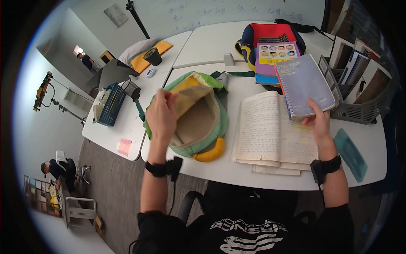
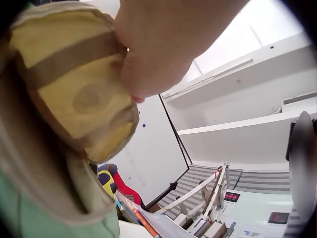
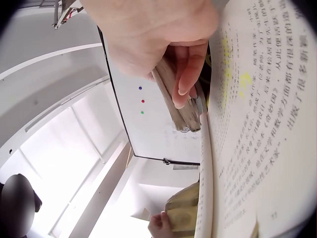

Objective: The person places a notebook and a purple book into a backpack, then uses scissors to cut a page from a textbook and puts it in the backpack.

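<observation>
My left hand (image 1: 163, 116) pinches the raised yellow front flap (image 2: 74, 69) of a green child's backpack (image 1: 222, 120), whose beige inside shows. The backpack lies on the white table with its yellow curved piece (image 1: 211, 151) toward me. In my right hand (image 1: 319, 127) I grip a spiral notebook (image 1: 306, 84) with a bluish cover reading "FEEL YOUR BEST", thumb on the cover and fingers beneath. It is held over an open book (image 1: 259, 127) of printed pages with yellow highlighting. The right wrist view shows the fingers curled under the notebook's page edges (image 3: 173, 96).
Behind the notebook lie a purple book (image 1: 270, 51) and a red and navy bag (image 1: 275, 31). A grey file rack (image 1: 355, 112) stands at right, near a teal tray (image 1: 351, 154). Toward the left are a blue basket (image 1: 112, 106) and a black cup (image 1: 153, 56).
</observation>
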`<move>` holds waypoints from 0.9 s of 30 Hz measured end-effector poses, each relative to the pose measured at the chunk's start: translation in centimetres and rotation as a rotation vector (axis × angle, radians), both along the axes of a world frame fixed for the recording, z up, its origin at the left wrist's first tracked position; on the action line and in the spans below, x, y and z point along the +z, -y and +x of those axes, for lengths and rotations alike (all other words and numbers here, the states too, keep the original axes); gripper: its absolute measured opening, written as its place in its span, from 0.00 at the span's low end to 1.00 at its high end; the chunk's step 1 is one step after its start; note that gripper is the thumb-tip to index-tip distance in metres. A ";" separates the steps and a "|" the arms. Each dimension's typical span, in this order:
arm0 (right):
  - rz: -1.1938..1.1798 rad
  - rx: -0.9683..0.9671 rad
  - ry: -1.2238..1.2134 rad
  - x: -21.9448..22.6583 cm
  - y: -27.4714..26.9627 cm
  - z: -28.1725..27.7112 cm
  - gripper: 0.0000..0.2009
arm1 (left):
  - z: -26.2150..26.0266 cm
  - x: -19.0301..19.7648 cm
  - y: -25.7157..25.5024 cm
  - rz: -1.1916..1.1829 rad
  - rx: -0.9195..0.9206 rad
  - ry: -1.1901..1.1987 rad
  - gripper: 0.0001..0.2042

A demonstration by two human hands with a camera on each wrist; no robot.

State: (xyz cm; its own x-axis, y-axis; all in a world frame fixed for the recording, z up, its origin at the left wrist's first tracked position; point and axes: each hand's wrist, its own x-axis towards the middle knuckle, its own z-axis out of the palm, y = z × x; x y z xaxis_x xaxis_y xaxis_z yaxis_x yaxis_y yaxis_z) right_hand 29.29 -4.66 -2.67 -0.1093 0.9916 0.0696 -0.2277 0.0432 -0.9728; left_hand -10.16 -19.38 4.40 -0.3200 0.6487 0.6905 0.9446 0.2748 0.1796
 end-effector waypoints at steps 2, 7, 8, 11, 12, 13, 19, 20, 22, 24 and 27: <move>0.001 0.009 0.038 0.6 0.1 0.1 0.16 | -0.9 2.6 -0.9 0.020 -0.014 -0.104 0.11; -0.013 0.020 0.036 0.0 -0.2 0.3 0.16 | -1.7 6.6 -2.5 0.126 -0.122 -0.220 0.09; -0.019 0.028 0.034 -0.1 -0.4 0.5 0.16 | -1.5 7.2 -2.6 0.174 -0.136 -0.214 0.09; -0.010 0.050 0.053 -0.5 -0.7 0.8 0.17 | -1.3 7.9 -3.0 0.228 -0.159 -0.211 0.08; -0.016 0.046 0.055 -0.4 -0.5 0.8 0.17 | -1.3 8.1 -3.1 0.219 -0.136 -0.227 0.08; -0.027 0.047 0.071 -0.2 -0.4 0.7 0.18 | -1.4 8.2 -3.2 0.215 -0.113 -0.245 0.08; -0.027 0.053 0.070 0.1 -0.3 0.6 0.19 | -1.4 7.2 -3.1 0.198 -0.184 -0.239 0.09; -0.030 0.054 0.071 0.1 -0.3 0.6 0.19 | -1.3 7.0 -3.0 0.194 -0.212 -0.240 0.08; -0.037 0.050 0.074 0.3 -0.2 0.6 0.19 | -0.6 6.3 -2.4 0.134 -0.236 -0.084 0.08; -0.043 0.052 0.078 0.2 -0.2 0.7 0.19 | 0.1 5.1 -1.6 0.028 -0.309 0.222 0.08; -0.031 0.059 0.080 0.1 -0.5 0.6 0.19 | 1.8 2.5 0.1 -0.178 -0.377 0.429 0.12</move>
